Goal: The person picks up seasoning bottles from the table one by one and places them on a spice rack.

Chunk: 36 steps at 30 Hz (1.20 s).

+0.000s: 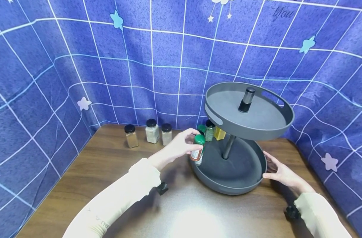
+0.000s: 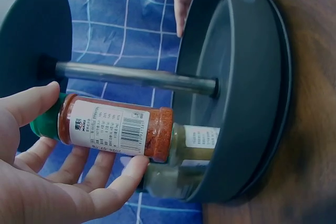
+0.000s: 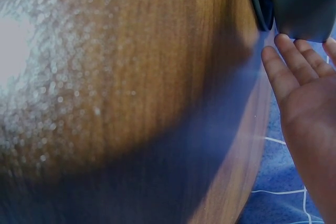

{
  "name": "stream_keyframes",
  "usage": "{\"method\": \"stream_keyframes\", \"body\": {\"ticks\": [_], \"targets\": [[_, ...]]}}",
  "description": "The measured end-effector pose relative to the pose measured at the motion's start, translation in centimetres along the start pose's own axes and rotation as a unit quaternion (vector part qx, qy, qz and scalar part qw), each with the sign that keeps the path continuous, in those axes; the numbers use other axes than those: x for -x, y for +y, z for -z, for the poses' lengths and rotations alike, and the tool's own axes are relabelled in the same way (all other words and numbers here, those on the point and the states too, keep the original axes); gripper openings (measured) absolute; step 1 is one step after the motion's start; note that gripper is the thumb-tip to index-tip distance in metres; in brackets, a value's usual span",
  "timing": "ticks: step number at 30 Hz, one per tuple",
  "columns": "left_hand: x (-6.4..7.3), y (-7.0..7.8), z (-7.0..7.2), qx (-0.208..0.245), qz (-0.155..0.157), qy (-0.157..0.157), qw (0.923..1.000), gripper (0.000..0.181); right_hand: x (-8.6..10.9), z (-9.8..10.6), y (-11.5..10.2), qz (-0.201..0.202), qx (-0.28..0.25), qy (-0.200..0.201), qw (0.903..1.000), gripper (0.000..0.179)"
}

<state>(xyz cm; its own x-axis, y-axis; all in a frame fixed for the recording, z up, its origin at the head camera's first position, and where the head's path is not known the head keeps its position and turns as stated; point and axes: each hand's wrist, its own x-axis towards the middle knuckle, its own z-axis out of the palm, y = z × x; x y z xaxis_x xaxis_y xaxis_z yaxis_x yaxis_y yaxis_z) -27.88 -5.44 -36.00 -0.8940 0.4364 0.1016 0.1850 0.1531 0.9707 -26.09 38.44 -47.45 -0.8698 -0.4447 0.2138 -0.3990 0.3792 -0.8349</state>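
My left hand (image 1: 179, 145) holds a spice jar (image 1: 196, 154) with a green cap and red-orange powder over the left side of a grey two-tier turntable rack's lower tray (image 1: 228, 189). In the left wrist view, the thumb lies at the green cap (image 2: 48, 121), with fingers along the label. Just beyond the jar's base, a labelled jar (image 2: 194, 142) stands inside the tray. My right hand (image 1: 283, 172) rests at the tray's right outer wall. Its fingers (image 3: 294, 66) look nearly straight, with their tips at the wall in the right wrist view.
Behind the left hand, a green-capped jar (image 1: 201, 128), a black-capped jar of green herbs (image 1: 210, 133) and a yellow container (image 1: 220, 134) stand in the lower tray. The upper tray (image 1: 225, 102) overhangs them. Black-capped jars (image 1: 152, 134) stand at the table's back left, before a blue curtain.
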Motion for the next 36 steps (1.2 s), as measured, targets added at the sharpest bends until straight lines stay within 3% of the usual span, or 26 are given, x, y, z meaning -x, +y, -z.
{"method": "stream_keyframes", "body": {"ticks": [13, 21, 24, 30, 33, 36], "targets": [[0.6, -1.3, -2.4, 0.016, -0.022, -0.008, 0.9996, 0.04, -0.1, 0.0, 0.0, 0.0, 0.003, -0.003, 1.0, 0.088], [1.0, -2.4, -3.4, -0.054, -0.071, 0.013, 0.9959, 0.038, -0.1, 0.0, 0.0, 0.0, 0.003, -0.002, 1.0, 0.088], [1.2, -2.5, -3.7, -0.088, -0.091, 0.031, 0.9915, 0.038, -0.1, 0.0, 0.0, -0.001, 0.003, -0.002, 1.0, 0.088], [1.7, -3.2, -4.5, -0.154, -0.142, 0.074, 0.975, 0.035, -0.1, 0.0, 0.1, -0.002, 0.003, -0.002, 1.0, 0.088], [1.9, -3.5, -4.7, -0.185, -0.146, 0.089, 0.9679, 0.034, 0.0, 0.0, 0.2, -0.001, -0.002, -0.003, 1.0, 0.087], [2.1, -3.8, -4.8, -0.196, -0.141, 0.093, 0.966, 0.034, 0.0, 0.0, 0.2, 0.0, -0.007, -0.003, 1.0, 0.086]]}}
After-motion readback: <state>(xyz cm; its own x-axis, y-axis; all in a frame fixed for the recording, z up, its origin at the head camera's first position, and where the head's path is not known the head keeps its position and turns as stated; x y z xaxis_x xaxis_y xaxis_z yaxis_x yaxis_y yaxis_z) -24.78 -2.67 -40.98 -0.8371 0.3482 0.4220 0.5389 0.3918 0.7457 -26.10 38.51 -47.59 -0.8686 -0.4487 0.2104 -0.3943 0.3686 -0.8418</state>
